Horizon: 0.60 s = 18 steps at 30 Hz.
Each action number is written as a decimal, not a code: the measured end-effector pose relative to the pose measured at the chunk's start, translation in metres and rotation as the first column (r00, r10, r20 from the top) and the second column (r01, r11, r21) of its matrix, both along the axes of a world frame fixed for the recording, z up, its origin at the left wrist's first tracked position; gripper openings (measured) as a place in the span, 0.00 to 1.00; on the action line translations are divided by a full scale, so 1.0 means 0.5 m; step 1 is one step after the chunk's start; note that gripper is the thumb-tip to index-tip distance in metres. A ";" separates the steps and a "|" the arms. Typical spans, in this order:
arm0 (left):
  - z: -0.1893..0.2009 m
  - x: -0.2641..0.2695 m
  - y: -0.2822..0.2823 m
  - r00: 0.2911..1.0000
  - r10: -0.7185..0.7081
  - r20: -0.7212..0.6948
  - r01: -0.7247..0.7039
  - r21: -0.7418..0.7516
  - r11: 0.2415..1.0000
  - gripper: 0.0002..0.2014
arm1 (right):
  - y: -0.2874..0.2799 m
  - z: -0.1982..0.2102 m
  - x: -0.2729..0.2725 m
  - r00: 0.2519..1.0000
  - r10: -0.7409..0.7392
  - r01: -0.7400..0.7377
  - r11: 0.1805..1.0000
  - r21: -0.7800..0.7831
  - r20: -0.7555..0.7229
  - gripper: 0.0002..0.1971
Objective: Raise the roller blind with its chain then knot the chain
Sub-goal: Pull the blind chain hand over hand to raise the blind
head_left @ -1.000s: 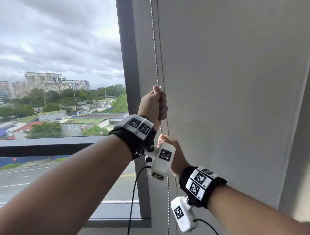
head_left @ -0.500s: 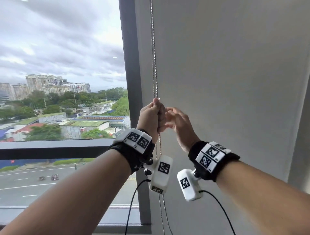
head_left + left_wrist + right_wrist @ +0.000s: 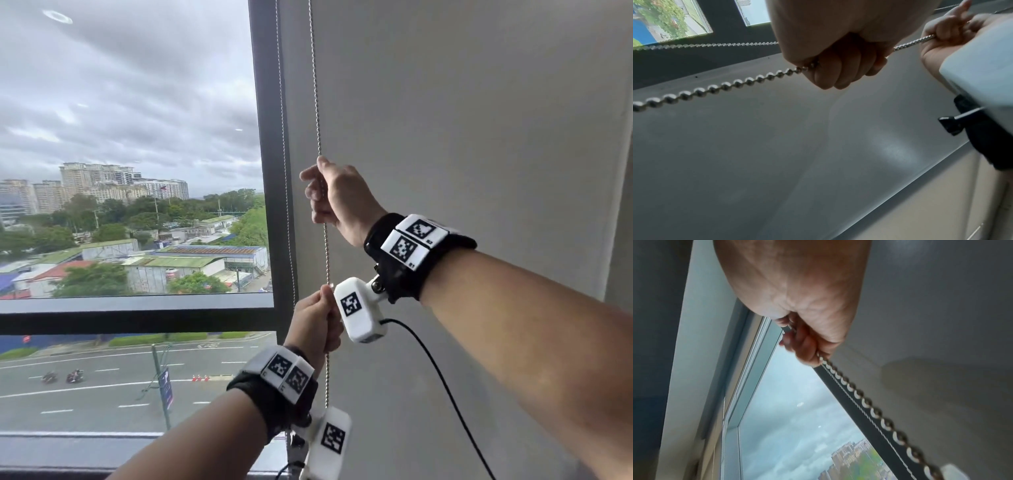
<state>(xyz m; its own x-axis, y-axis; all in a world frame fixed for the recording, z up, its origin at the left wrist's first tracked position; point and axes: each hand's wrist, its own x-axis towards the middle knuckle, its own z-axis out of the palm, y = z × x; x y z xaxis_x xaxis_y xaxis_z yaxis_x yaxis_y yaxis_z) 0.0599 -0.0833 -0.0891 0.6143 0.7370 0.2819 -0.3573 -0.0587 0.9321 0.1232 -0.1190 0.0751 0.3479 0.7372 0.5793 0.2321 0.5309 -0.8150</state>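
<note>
A silver bead chain (image 3: 317,102) hangs straight down in front of a grey surface, just right of the window post. My right hand (image 3: 329,198) grips it high up, fingers curled round the beads. My left hand (image 3: 317,322) holds the same strand lower down in a fist. The left wrist view shows the chain (image 3: 715,88) running taut through my left fist (image 3: 838,69) to my right hand (image 3: 941,32). In the right wrist view the chain (image 3: 865,402) leaves my right hand (image 3: 803,344). A second strand (image 3: 289,205) hangs along the post. The blind's fabric I cannot pick out.
The dark window post (image 3: 270,171) stands just left of the chain, with a dark horizontal rail (image 3: 137,305) across the glass. A plain grey surface (image 3: 479,137) fills the right side. A black cable (image 3: 445,387) loops down from my right wrist camera.
My left hand has pulled the chain down from head height to below the rail. My right hand let go low down, rose past the left and now grips the chain above it.
</note>
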 end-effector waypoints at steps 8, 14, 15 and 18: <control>-0.023 -0.017 -0.008 0.995 -0.049 -0.091 0.050 0.013 0.999 0.16 | 0.006 -0.040 -0.016 0.995 -0.025 0.030 0.998 0.050 -0.099 0.20; 0.010 -0.024 0.019 0.997 -0.075 0.006 0.075 0.014 0.997 0.22 | 0.001 -0.061 -0.006 0.994 -0.019 0.027 0.997 0.071 -0.104 0.20; 0.023 -0.022 0.027 0.997 -0.077 0.013 0.077 0.029 0.997 0.23 | -0.001 -0.067 -0.004 0.994 -0.016 0.024 0.997 0.071 -0.104 0.20; 0.082 -0.018 0.047 0.997 -0.065 0.032 0.063 0.055 0.996 0.21 | -0.003 -0.093 0.002 0.995 -0.002 0.010 0.996 0.088 -0.096 0.20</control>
<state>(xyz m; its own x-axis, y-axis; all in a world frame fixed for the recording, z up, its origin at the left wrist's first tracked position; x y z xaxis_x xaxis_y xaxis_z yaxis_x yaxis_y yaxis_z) 0.0511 -0.0597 -0.0482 0.6493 0.6793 0.3421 -0.3937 -0.0848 0.9153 0.1244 -0.1207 0.0284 0.4088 0.6823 0.6061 0.1589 0.6007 -0.7835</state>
